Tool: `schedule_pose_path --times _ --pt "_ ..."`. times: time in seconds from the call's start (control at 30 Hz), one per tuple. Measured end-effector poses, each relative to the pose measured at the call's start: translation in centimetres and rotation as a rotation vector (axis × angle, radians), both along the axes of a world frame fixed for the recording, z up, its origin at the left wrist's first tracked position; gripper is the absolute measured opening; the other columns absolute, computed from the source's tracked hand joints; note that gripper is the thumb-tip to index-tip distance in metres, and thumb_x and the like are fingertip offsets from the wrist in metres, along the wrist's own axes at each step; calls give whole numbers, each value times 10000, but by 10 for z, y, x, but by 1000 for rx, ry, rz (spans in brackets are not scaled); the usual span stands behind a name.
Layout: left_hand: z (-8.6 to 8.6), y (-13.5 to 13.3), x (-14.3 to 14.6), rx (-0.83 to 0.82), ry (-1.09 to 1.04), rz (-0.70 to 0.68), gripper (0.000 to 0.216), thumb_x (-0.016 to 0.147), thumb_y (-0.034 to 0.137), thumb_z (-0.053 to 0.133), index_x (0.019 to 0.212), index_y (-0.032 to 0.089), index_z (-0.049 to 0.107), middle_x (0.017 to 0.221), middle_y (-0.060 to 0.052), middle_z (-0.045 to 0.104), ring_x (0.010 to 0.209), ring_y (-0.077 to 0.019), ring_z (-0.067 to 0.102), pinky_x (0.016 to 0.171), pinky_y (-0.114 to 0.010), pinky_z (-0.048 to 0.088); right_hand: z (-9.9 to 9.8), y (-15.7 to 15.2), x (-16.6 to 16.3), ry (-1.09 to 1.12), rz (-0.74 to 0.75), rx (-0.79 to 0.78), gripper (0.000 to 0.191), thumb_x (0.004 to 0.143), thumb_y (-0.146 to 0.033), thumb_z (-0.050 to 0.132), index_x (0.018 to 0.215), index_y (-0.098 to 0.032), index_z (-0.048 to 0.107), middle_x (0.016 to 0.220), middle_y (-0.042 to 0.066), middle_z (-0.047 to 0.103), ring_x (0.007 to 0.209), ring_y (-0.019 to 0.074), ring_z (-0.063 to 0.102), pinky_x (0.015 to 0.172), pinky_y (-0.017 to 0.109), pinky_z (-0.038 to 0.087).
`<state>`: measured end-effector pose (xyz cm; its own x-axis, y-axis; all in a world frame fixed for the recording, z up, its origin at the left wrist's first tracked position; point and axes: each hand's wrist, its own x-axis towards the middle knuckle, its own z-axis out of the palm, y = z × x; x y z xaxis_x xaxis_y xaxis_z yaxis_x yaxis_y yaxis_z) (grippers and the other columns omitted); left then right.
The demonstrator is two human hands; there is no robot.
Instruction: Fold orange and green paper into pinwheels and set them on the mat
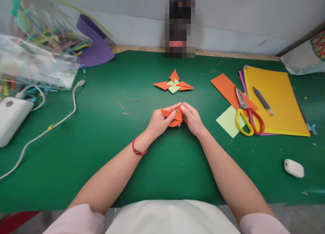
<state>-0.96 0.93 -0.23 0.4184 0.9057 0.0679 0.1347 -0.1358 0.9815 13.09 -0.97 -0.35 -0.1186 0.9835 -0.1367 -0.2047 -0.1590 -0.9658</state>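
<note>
Between my hands, just above the green tabletop, is a piece of folded orange paper (178,114) with several creased flaps. My left hand (159,121) grips it from the left, thumb lying across the folds. At its upper right edge, my right hand (191,117) pinches the paper between thumb and fingers. The fingers beneath the paper are mostly hidden. Beyond my hands lies a folded paper star (173,88), with three orange points around a pale green centre.
Right of my hands lie scissors (243,107), an orange paper strip (223,86), a pale green square (230,120), and a yellow sheet stack (281,102) bearing a grey pen (262,100). A white case (294,168) sits nearer. Leftward are a power bank (15,117), cable (50,127) and purple sheet (93,44).
</note>
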Motion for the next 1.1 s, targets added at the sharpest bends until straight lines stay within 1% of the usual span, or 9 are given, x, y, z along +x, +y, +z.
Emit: schedule_pose_path --times 0.1,0.23,0.37,0.43,0.5,0.6,0.83,0.93,1.1 --pt "0 0 0 -11 -16 5 376 857 326 493 1185 192 619 968 -43 727 740 -116 654 728 -217 510 0 0 1 21 2 13 389 731 -584 606 688 -232 448 570 -51 442 475 104 463 393 231 425" --pt "2 0 -1 -36 -24 -24 398 849 350 509 1196 181 609 1103 -66 686 896 -143 653 808 -229 497 1 -1 2 23 -3 25 383 735 -574 606 683 -232 442 560 -53 447 470 106 471 386 233 420" --pt "3 0 -2 2 9 -65 406 847 346 516 1216 199 596 1122 -61 677 957 -163 637 838 -244 491 2 -2 2 16 -21 30 365 744 -556 605 687 -233 444 546 -54 456 450 106 469 376 234 408" --pt "3 1 -3 34 35 -101 436 848 324 515 1262 197 556 1024 -60 707 848 -144 650 769 -229 506 2 -2 2 15 -48 34 351 750 -540 608 692 -231 451 543 -56 469 425 98 460 362 227 391" --pt "4 0 -3 25 44 -162 496 860 304 494 1340 184 465 814 -32 717 632 -104 619 634 -201 506 2 -2 3 16 -70 39 342 757 -532 603 703 -230 453 540 -57 485 401 92 455 346 221 371" --pt "4 -1 -4 -15 35 -237 551 879 275 466 1407 168 348 552 44 614 444 -68 512 512 -167 461 1 -2 4 32 -73 52 335 772 -524 592 716 -228 445 534 -59 503 396 93 477 340 214 363" --pt "3 -2 -2 -124 -64 -237 524 901 258 416 1412 172 336 551 53 580 396 -49 485 457 -151 439 2 0 4 21 17 58 320 765 -495 609 769 -233 425 548 -66 565 420 111 554 346 204 363" --pt "3 -1 -1 -163 -94 -255 534 898 263 426 1413 153 334 497 66 543 390 -57 493 446 -150 436 1 0 3 21 -16 63 314 782 -503 583 748 -230 431 522 -63 545 401 109 533 339 209 364" --pt "4 -2 0 -197 -126 -273 538 897 251 428 1415 150 327 504 66 543 397 -51 499 447 -139 433 -2 1 2 20 -97 58 352 790 -540 556 703 -230 412 518 -68 479 382 93 479 330 214 360"
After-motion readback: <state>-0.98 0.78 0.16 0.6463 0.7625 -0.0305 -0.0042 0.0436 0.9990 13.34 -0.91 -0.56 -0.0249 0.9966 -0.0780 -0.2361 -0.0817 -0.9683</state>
